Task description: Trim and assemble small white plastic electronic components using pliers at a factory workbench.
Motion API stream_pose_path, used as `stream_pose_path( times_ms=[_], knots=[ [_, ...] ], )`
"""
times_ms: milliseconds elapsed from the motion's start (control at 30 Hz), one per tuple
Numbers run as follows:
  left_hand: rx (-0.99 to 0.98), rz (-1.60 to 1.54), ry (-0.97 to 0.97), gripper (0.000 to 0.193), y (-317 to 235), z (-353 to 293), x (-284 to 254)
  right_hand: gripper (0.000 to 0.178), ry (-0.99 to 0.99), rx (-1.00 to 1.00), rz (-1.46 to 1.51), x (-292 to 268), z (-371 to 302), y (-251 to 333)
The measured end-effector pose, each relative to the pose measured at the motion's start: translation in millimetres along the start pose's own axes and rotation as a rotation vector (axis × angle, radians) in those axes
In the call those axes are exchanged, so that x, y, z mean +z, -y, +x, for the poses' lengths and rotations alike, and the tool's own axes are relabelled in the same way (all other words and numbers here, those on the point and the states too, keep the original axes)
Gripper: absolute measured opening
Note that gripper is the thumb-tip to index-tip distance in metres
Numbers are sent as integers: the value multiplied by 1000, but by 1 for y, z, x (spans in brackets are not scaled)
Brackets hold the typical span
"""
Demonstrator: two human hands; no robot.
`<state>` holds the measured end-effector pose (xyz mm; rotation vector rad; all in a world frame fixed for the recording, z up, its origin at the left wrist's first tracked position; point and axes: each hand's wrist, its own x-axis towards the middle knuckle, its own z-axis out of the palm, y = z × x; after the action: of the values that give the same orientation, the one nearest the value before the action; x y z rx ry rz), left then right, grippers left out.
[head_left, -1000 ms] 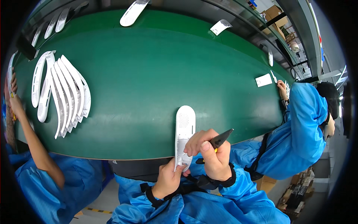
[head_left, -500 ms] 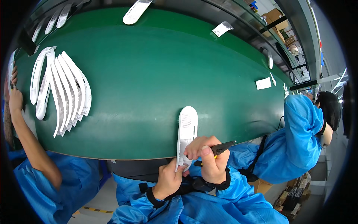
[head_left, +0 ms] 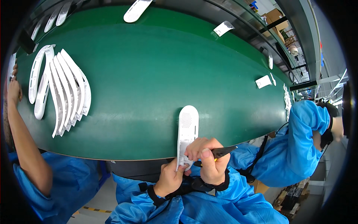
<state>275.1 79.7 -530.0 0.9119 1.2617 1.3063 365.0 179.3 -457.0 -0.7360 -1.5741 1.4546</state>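
Note:
Near the table's front edge, my left hand (head_left: 169, 178) grips the lower end of a long white plastic cover (head_left: 188, 118). The cover has a rounded far end, a patch of small holes and a slot along one side. My right hand (head_left: 211, 161) is closed round a black hand tool with yellow parts (head_left: 224, 151); its dark, tapered end points right. The fingertips of that hand meet the cover's right edge, just above my left hand. The tool's other end is mostly hidden by my fingers, so its exact kind is unclear.
Several curved white covers (head_left: 71, 89) lie fanned on the green table (head_left: 138, 74) at left, beside a white looped part (head_left: 34, 80). More white pieces (head_left: 136, 11) line the back edge. A white card (head_left: 263, 81) lies at right. Co-workers in blue (head_left: 305, 143) sit on both sides.
My hands, the cover and the tool stay almost in place. The co-worker at right has leaned and shifted the arm; the left co-worker's arm has moved slightly down.

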Motion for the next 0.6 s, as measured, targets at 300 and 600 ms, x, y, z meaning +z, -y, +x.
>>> stream_pose_path(
  times_ms=[300, 600],
  knots=[
    [-34, 8, -39, 17, -8, 0, 1, 23, -42, 17, -38, 8, 1, 3],
    [40, 116, -61, 17, -2, -1, 3, 17, 135, -230, -261, 7, -5, 3]
  ],
)
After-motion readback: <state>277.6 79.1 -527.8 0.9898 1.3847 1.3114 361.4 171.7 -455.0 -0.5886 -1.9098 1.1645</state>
